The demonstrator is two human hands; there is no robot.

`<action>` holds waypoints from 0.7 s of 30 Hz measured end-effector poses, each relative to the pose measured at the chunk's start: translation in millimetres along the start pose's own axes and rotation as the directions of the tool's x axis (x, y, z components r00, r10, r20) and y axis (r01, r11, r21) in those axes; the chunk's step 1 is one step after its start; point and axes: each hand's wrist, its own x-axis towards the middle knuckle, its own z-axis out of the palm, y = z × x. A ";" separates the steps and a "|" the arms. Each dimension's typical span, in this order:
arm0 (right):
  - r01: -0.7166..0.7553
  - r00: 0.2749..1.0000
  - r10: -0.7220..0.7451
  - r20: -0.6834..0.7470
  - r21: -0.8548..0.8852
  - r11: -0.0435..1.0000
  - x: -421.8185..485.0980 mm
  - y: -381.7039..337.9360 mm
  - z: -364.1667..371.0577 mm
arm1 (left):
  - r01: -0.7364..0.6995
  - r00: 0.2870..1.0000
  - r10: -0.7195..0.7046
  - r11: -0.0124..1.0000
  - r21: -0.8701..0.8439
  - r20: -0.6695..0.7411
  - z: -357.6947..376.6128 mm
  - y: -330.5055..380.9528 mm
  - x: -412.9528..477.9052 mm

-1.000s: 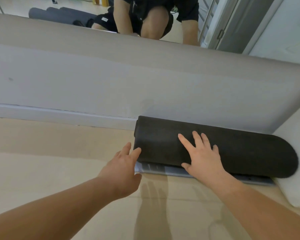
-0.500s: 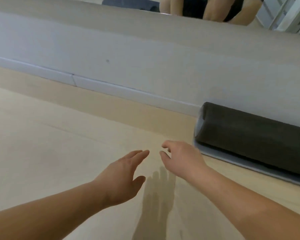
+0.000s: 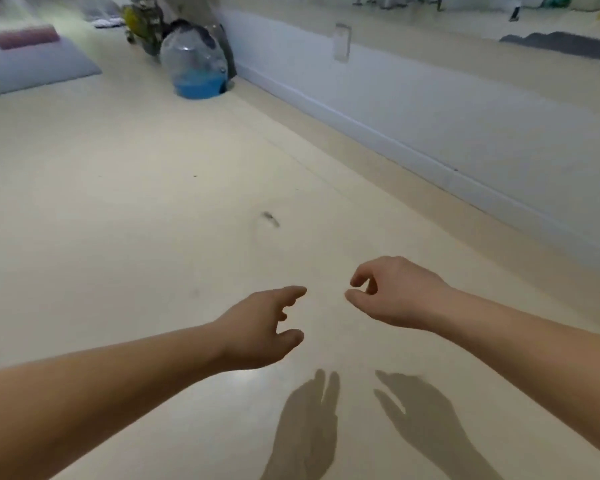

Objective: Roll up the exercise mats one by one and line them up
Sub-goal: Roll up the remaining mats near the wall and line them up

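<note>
My left hand (image 3: pixel 267 327) and my right hand (image 3: pixel 392 292) hover side by side above the bare cream floor, both holding nothing, fingers loosely curled and apart. A flat grey exercise mat (image 3: pixel 39 69) lies unrolled at the far left, with a pink-purple folded piece (image 3: pixel 25 36) on its far end. The dark rolled mat is out of view; only a dark mat reflection (image 3: pixel 565 43) shows in the wall mirror at the upper right.
A clear bag with blue contents (image 3: pixel 196 64) stands against the white wall base (image 3: pixel 378 133), with blurred clutter (image 3: pixel 142 19) behind it. A small dark smudge (image 3: pixel 271 219) marks the floor ahead of my hands.
Both hands came off the dark rolled mat by the wall. My view swung left, so the roll left the frame and the flat grey mat came into sight.
</note>
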 end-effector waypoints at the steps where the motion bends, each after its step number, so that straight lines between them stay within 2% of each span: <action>1: 0.032 0.999 -0.032 0.013 -0.011 0.999 9.5 -33.5 4.2 | 0.033 0.999 -0.034 0.999 -0.032 -0.027 -12.7 -27.9 -11.1; 7: 0.198 0.975 -0.197 0.100 -0.007 0.980 69.2 -234.7 53.2 | 0.222 0.948 -0.266 0.946 -0.236 -0.175 -72.8 -186.5 -78.7; 15: 0.377 0.880 -0.406 0.246 0.155 0.913 98.8 -458.4 148.1 | 0.397 0.782 -0.523 0.837 -0.376 -0.338 -131.8 -334.0 -187.2; 17: 0.390 0.856 -0.439 0.274 0.215 0.895 94.5 -497.2 171.4 | 0.463 0.687 -0.578 0.816 -0.347 -0.440 -146.9 -358.8 -215.8; 19: 0.398 0.829 -0.472 0.301 0.277 0.875 85.0 -527.3 192.7 | 0.569 0.542 -0.652 0.749 -0.340 -0.530 -156.6 -384.3 -246.2; 21: 0.416 0.791 -0.516 0.329 0.330 0.847 73.5 -546.9 211.8 | 0.653 0.425 -0.775 0.620 -0.435 -0.467 -154.6 -411.5 -271.5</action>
